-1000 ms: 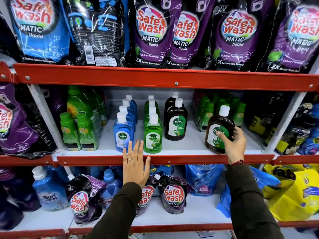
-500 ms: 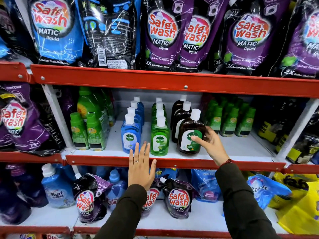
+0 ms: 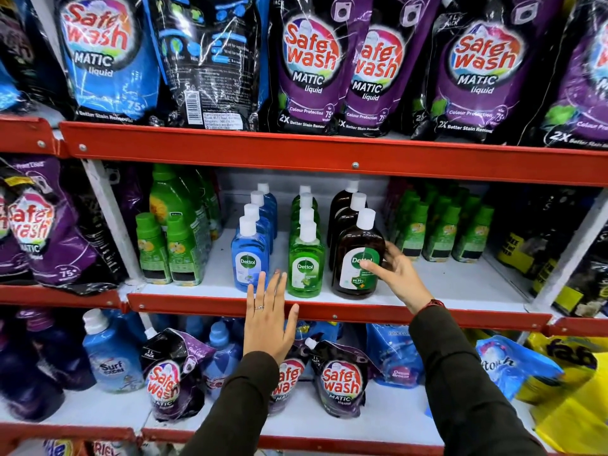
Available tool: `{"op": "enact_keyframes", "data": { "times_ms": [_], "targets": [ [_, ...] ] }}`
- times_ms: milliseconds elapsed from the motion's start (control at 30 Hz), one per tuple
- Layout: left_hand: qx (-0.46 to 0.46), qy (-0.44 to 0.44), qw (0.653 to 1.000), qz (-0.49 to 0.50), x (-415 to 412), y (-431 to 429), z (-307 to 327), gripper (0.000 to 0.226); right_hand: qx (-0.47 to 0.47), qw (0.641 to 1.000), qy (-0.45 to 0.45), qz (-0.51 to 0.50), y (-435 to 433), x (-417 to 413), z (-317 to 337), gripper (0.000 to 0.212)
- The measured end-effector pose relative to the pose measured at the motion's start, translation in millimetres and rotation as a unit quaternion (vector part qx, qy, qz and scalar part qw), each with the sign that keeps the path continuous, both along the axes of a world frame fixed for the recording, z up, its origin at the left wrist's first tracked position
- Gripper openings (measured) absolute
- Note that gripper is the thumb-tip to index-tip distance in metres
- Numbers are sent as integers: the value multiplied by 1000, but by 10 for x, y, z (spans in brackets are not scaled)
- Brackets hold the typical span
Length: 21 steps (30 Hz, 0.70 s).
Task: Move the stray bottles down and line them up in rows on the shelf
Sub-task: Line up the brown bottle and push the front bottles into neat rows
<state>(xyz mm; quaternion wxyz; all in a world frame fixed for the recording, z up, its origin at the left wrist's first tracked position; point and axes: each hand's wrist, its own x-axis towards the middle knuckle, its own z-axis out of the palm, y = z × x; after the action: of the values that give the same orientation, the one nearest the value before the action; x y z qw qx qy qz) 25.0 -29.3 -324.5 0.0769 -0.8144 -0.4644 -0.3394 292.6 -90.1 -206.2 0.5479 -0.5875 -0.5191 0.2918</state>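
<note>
On middle shelf point(image 3: 444, 287), front of brown row: brown Dettol bottle point(image 3: 352, 245) upright, beside green Dettol row point(image 3: 304, 261). Right hand point(image 3: 399, 278) clasps it, thumb on label. Left hand point(image 3: 268, 319) flat, fingers straight, on red shelf lip point(image 3: 197, 306). Step: likely squaring bottle into row. Next: level front, release gently.

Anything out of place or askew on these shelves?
On the top shelf one blue pouch faces backwards, barcode out, unlike its neighbours. The front brown Dettol bottle, held by the right hand, looks slightly turned off square.
</note>
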Motion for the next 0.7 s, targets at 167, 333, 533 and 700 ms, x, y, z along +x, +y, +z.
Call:
{"op": "enact_keyframes", "data": {
  "times_ms": [167,333,533,700],
  "targets": [
    [-22,-76,996,-34,-7,-70,77,64,-1,1000,-3,15,-23,24,14,60],
    [11,-166,980,-108,198,-300,299,57,12,1000,12,3,-58,-28,-31,59],
    [-73,-231,947,-209,781,-530,678,59,83,985,134,-65,-205,-340,-136,74],
    [-253,-357,873,-216,1188,-636,833,83,103,976,182,-63,-181,-497,-98,37]
  ]
}}
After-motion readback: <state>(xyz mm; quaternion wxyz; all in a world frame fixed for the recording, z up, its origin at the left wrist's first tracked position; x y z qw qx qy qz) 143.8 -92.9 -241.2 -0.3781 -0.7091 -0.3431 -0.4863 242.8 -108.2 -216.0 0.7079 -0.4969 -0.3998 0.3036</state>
